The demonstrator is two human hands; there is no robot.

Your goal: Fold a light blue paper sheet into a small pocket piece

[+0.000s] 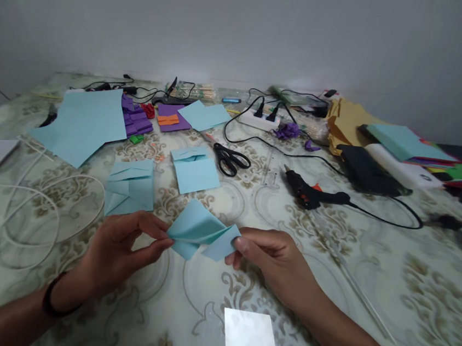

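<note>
Between my two hands a light blue sheet of paper (199,222) is held up, partly folded, with creases running to its corners. My left hand (124,247) pinches its left corner between thumb and fingers. At the other end, my right hand (269,257) grips the right corner, thumb on top. Just beyond my left hand lies a folded light blue paper piece (130,187). A second folded blue piece (195,170) rests farther back, near black-handled scissors (231,159). A white paper rectangle (252,340) lies on the table close to me.
A black glue gun (309,191) with its cord lies to the right, a clear glue stick (361,294) nearer. White cable (50,225) loops at left. A large blue sheet (85,124), a power strip (259,119) and stacked coloured papers (409,145) are farther back.
</note>
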